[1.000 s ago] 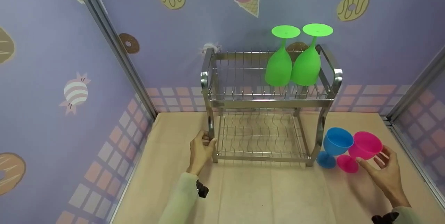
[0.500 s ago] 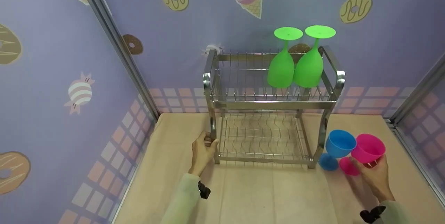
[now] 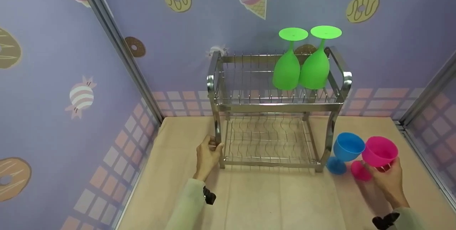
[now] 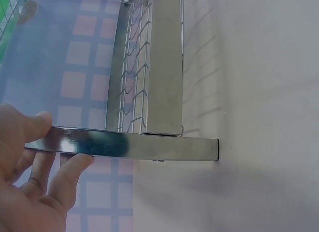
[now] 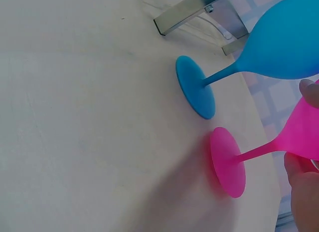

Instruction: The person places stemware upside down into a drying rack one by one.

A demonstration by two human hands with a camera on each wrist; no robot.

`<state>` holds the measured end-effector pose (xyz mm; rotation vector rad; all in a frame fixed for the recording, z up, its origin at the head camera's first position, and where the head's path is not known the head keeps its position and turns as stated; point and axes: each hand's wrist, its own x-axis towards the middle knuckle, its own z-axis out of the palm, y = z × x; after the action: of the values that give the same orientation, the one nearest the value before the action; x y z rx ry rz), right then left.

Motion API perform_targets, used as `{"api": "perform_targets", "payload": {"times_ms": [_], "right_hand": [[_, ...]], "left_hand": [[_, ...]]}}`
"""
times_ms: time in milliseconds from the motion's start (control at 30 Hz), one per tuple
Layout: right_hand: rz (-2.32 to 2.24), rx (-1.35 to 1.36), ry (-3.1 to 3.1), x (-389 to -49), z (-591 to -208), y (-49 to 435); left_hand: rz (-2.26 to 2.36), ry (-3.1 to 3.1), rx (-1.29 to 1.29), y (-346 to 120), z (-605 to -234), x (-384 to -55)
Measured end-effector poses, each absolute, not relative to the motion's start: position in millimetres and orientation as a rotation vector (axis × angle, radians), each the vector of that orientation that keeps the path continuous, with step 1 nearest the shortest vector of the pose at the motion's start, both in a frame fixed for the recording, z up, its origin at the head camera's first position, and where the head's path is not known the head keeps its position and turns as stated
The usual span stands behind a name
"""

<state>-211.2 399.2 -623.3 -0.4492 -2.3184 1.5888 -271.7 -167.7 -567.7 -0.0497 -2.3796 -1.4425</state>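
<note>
My left hand point(image 3: 207, 157) holds the front left leg point(image 3: 217, 124) of a two-tier metal dish rack point(image 3: 279, 107). In the left wrist view, the thumb lies on one side of that leg point(image 4: 169, 148) and the fingers on the other. To the right of the rack, my right hand point(image 3: 389, 182) grips a pink goblet point(image 3: 379, 153) around the lower bowl. The goblet is upright, and its foot point(image 5: 228, 162) is by the tabletop. Close beside it stands a blue goblet point(image 3: 348, 148), upright on its foot point(image 5: 194, 87).
Two green goblets point(image 3: 287, 69) rest upside down at the right of the rack's upper tier, feet up. The lower wire tier point(image 3: 267, 139) holds nothing. Patterned walls point(image 3: 221, 16) enclose the cloth-covered table point(image 3: 263, 198) at the back and sides.
My right hand has moved in under the pink goblet's bowl and closed on it. The pink goblet has shifted slightly right, away from the blue one. My left hand stays on the rack leg.
</note>
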Motion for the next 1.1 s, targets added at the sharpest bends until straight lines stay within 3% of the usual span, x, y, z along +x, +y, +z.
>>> {"api": "perform_targets", "payload": {"times_ms": [600, 1100], "right_hand": [[1.406, -0.243, -2.174, -171.9, -563.4, 391.4], [1.117, 0.307, -2.158, -163.8, -527.0, 343.4]], "left_hand": [[-1.554, -2.342, -0.060, -170.3, -557.2, -256.6], [-1.514, -2.332, -0.307, -161.8, -523.8, -227.7]]}}
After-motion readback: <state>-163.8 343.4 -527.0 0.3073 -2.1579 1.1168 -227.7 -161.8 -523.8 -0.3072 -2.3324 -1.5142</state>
